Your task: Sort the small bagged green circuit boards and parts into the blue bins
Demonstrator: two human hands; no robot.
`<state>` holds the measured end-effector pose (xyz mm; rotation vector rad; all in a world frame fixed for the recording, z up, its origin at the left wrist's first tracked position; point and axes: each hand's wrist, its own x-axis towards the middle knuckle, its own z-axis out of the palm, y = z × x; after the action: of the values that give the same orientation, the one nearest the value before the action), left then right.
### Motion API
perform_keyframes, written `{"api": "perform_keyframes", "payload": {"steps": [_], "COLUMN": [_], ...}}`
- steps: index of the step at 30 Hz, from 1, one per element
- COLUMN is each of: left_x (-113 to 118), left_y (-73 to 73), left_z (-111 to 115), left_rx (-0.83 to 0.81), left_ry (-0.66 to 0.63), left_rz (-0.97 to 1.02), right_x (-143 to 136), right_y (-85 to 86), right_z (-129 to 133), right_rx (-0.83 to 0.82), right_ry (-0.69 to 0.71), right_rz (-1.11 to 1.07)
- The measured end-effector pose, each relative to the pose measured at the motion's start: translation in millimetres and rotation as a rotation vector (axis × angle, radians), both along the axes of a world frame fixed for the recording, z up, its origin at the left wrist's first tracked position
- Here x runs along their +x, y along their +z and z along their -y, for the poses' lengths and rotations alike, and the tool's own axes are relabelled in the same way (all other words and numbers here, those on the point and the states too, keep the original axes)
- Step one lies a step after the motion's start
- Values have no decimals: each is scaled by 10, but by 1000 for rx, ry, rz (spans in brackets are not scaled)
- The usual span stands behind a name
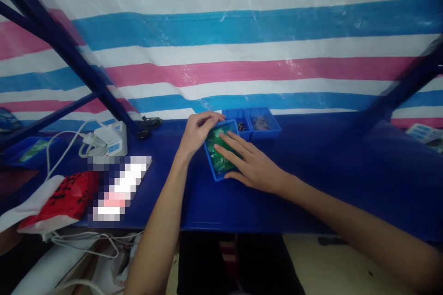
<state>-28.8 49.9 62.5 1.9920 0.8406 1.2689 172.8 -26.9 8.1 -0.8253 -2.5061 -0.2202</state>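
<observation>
A small blue plastic tray (211, 162) lies tilted on the blue table, filled with green pieces under a shiny, clear-looking surface (218, 160). At its upper left corner my left hand (199, 131) grips the rim, thumb bent inward and fingers along the far edge. My right hand (255, 166) reaches in from the right, fingers spread and lying over the green contents. Just behind sits a divided blue bin (265, 134); one compartment holds small dark metal-looking parts (241, 126), the other a clear bag-like item (260, 123).
On the left are a white power strip (116, 140) with cables, a red and white packet (67, 198) and a pixelated flat item (121, 189). A dark object (143, 131) lies near the frame post. Blue metal posts (79, 69) and a striped sheet (242, 23) border the table (328, 161).
</observation>
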Motion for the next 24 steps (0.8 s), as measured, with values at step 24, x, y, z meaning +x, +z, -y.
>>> {"api": "perform_keyframes", "payload": {"steps": [24], "left_x": [347], "left_y": [18], "left_z": [400], "left_rx": [610], "left_ry": [246], "left_rz": [-411], "right_x": [156], "right_y": [-14], "right_z": [-125], "right_rx": [12], "right_ry": [-64], "right_rz": [102]}}
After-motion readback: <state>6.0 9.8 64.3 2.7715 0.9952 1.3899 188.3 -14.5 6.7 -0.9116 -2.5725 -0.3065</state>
